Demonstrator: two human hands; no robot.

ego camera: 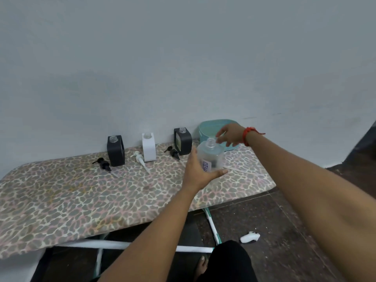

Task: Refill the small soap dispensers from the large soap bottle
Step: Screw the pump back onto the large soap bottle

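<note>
Light is soft and even, rather dim, with faint shadows. The picture is slightly blurred; edges bend from wide-angle distortion.

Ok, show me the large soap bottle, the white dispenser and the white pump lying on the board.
large soap bottle (212,156): head view, on its cloudy body.
white dispenser (149,149): head view, middle of its front face.
white pump (139,157): head view, on its collar.
</note>
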